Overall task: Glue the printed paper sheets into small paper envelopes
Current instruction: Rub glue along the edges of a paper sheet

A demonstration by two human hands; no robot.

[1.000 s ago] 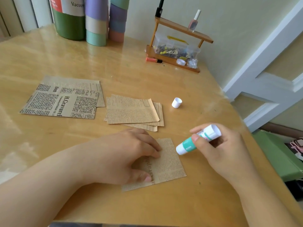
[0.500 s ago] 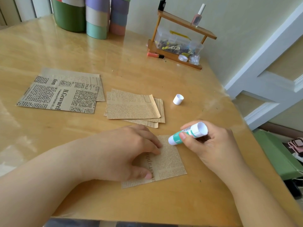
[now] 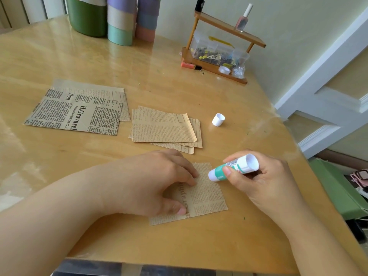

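Since the earlier frame, the right hand (image 3: 264, 182) has carried the green-and-white glue stick (image 3: 233, 169) leftward; fingers grip it, tip apparently touching the tan printed paper sheet (image 3: 207, 194). Left hand (image 3: 153, 184) presses that sheet onto the wooden bench (image 3: 179, 92), fingers bent. Stick axis runs left-right.

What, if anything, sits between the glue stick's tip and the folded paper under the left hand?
Nothing visible. The glue stick in the right hand has its tip over the folded paper's upper right part, bare beside the left hand's fingers.
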